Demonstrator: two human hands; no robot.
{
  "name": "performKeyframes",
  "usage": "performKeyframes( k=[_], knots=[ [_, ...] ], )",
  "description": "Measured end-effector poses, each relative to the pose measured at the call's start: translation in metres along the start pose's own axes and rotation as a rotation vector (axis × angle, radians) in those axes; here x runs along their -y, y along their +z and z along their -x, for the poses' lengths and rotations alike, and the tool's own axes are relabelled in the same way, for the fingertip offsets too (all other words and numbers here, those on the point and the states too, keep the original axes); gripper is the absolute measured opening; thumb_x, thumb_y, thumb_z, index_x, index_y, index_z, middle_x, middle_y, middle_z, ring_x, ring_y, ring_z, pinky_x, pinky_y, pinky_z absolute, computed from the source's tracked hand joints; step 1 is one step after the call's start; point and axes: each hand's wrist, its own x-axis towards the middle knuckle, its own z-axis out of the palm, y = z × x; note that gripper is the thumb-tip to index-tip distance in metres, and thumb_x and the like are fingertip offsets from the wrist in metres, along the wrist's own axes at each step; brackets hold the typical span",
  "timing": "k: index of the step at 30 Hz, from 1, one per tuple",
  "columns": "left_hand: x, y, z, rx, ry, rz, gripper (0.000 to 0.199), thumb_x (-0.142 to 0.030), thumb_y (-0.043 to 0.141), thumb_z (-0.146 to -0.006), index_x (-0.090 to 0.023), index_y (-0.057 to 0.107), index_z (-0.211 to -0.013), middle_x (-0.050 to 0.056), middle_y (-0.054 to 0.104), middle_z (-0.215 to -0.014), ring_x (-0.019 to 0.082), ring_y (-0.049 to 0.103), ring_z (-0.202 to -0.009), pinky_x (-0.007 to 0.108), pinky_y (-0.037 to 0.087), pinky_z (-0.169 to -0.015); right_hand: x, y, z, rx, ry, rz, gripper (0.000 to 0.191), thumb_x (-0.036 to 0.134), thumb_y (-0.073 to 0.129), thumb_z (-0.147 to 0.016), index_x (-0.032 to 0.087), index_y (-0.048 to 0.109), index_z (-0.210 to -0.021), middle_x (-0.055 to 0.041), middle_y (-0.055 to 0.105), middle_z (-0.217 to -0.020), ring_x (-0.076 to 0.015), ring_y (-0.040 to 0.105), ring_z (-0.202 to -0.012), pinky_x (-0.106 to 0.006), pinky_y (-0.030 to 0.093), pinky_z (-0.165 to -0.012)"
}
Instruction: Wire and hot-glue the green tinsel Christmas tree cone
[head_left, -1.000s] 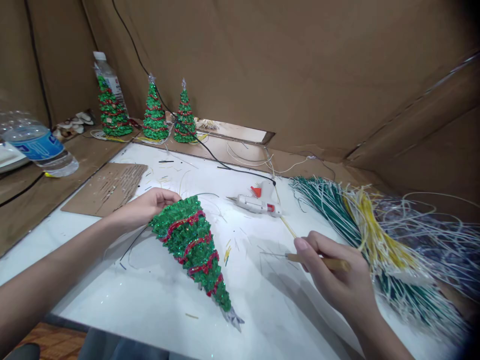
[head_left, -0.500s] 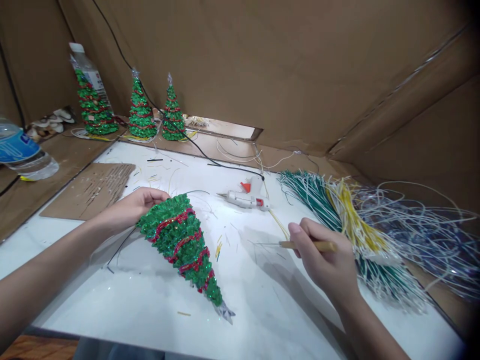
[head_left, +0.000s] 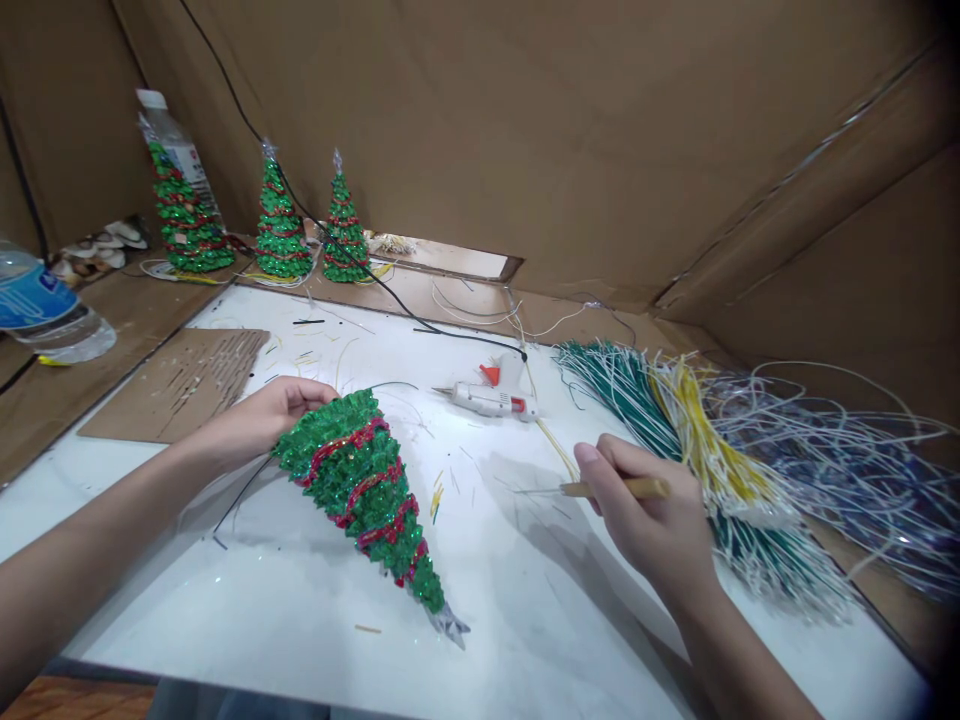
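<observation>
My left hand (head_left: 281, 420) grips a small green Christmas tree (head_left: 360, 480) by its base, with the fingertips hidden behind it. Red glittery garland winds around the tree, and its silvery tip points down toward the table's front edge. In my right hand (head_left: 645, 500) is an awl (head_left: 577, 489), its wooden handle pinched between thumb and fingers. The thin metal point faces left, toward the tree but apart from it. A dark wire sticks out below my left hand. Beyond both hands, a white glue gun (head_left: 487, 400) lies on its side.
Several bundled green, yellow and white wires (head_left: 697, 430) lie at the right, beside a heap of clear strands (head_left: 862, 470). A cardboard piece (head_left: 172, 385) and a water bottle (head_left: 56, 305) are at the left. Finished-looking trees (head_left: 281, 225) stand behind. Wire scraps dot the white tabletop (head_left: 262, 610).
Almost nothing differs. My right hand with the awl has shifted very slightly, and the tree stays in place in my left hand.
</observation>
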Motion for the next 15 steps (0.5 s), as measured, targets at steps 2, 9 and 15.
performKeyframes(
  k=[2,9,15],
  knots=[
    [0.0000,0.0002,-0.0001,0.004,0.003,0.003,0.015,-0.019,0.079,-0.059,-0.012,0.067,-0.067,0.001,0.067,-0.064,0.011,0.059,-0.056,0.018,0.046,-0.051,-0.0003,-0.0004,0.0001,0.001,-0.005,0.003,0.046,0.032,0.049,-0.090,0.022,0.032,-0.048,0.0058,0.034,-0.042,-0.0072,0.032,-0.038,-0.025,0.026,-0.041],
    [-0.0013,0.0008,0.0007,0.009,0.008,-0.008,0.014,-0.018,0.077,-0.062,-0.012,0.067,-0.068,0.001,0.067,-0.064,0.010,0.058,-0.056,0.017,0.045,-0.050,-0.0001,-0.0013,-0.0011,-0.031,-0.011,0.037,0.046,0.032,0.049,-0.091,0.021,0.034,-0.048,0.0058,0.035,-0.042,-0.0071,0.033,-0.038,-0.025,0.026,-0.041],
    [0.0014,-0.0001,-0.0016,0.008,0.023,0.013,0.012,-0.017,0.077,-0.062,-0.012,0.067,-0.067,0.001,0.067,-0.064,0.010,0.060,-0.058,0.018,0.046,-0.053,-0.0015,-0.0011,-0.0006,-0.037,-0.035,0.062,0.045,0.032,0.049,-0.090,0.021,0.032,-0.050,0.0061,0.033,-0.043,-0.0067,0.031,-0.039,-0.024,0.026,-0.040]
  ],
)
